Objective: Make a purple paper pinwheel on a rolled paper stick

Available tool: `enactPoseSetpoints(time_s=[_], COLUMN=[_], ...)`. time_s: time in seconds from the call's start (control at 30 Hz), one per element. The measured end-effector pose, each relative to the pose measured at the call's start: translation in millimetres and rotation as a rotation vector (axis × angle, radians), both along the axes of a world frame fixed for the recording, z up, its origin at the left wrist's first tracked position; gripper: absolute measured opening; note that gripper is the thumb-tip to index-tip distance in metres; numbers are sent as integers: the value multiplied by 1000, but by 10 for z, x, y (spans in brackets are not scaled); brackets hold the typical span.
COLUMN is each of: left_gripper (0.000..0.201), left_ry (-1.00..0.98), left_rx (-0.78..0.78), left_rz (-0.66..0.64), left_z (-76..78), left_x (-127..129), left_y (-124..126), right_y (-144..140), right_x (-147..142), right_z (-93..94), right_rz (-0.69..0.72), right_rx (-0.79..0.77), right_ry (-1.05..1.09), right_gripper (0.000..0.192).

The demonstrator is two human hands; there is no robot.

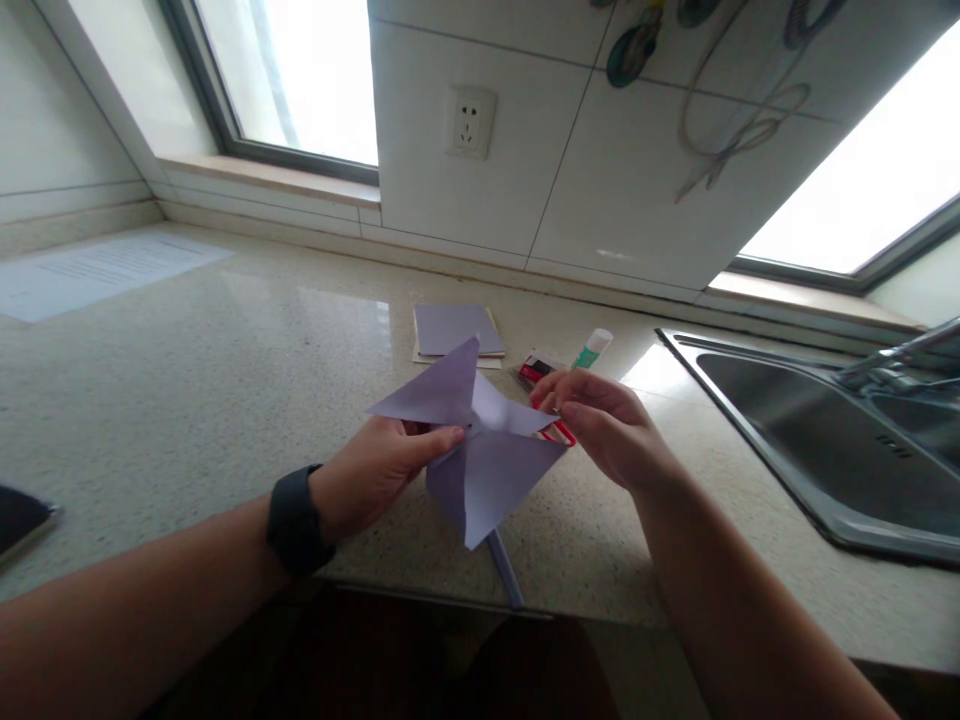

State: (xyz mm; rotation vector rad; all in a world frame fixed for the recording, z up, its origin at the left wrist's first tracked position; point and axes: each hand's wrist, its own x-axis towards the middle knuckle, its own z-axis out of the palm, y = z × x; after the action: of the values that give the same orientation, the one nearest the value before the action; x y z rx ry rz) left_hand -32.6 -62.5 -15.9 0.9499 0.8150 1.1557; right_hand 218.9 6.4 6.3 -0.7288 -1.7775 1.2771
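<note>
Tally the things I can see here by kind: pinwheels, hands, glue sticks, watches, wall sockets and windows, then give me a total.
Pinwheel: 1
Hands: 2 (left hand, right hand)
Glue stick: 1
Watch: 1
Wall socket: 1
Windows: 2 (left window, right window)
Total: 8

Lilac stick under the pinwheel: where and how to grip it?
I'd pinch the lilac stick across its sides near its exposed lower end, coming from the front edge of the counter. It's slim and straight, that end points toward the person, and the paper pinwheel hides the rest. Coming from above would risk creasing the pinwheel, which the left hand is holding.
</note>
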Motion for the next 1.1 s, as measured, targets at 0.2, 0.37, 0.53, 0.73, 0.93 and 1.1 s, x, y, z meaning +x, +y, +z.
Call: enactPoseSetpoints(time_s=[0.2,0.37,0.53,0.73,0.93,1.1], left_gripper=[42,39,36,40,36,34], left_ry=[98,187,304,225,208,193], left_rx=[37,60,92,104,97,73], left_rz=[18,45,70,78,47,34], left_z=[-24,-13,21,-43,-66,-49], left_x=[11,14,15,37,43,46], left_y=[-1,-7,-15,-5,-3,-2], right_y=[6,-20,-54,-82,-131,-105], right_x=[41,32,6,-49,-99,-100], right_z=[18,69,95,104,63,-8], right_rz=[21,-23,-16,35,84,-10], right_rx=[77,208,239,259,237,271], right_ry=[-23,-47,-98,-180,-261,-353], right_gripper=[15,15,12,15,13,12])
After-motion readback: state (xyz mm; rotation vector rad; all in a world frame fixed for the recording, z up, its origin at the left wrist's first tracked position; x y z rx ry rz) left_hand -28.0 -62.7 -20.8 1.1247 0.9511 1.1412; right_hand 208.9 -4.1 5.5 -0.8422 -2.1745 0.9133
